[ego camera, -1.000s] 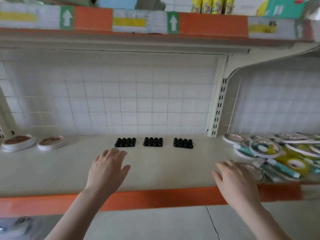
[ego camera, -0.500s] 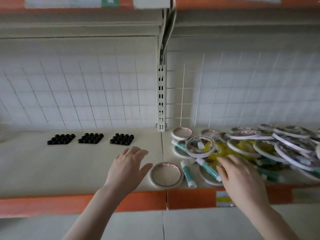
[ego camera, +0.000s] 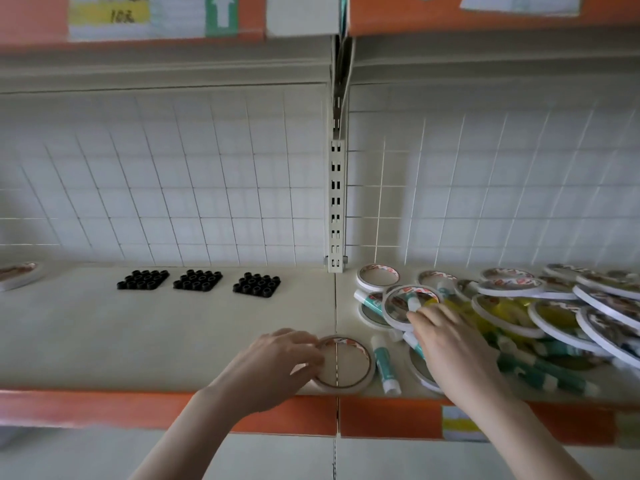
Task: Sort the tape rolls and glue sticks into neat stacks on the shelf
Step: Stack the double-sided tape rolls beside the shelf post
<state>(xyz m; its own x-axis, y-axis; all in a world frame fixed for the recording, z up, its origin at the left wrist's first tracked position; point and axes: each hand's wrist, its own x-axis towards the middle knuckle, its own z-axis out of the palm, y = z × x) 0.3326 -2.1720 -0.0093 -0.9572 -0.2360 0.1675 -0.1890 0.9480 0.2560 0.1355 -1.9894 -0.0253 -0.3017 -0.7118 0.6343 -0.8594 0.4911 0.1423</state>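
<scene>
Our left hand pinches the lone tape roll at the shelf front edge, over the seam. Right hand, fingers loosely spread, rests on the jumbled tape-and-glue pile. We should lift the roll flat, avoiding the glue stick beside it.

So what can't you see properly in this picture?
- Head view: the tape roll near the front edge is partly hidden by the left hand.
- Glue sticks under the right hand are blurred.
- The pile of tape rolls is cut off by the right edge.
</scene>
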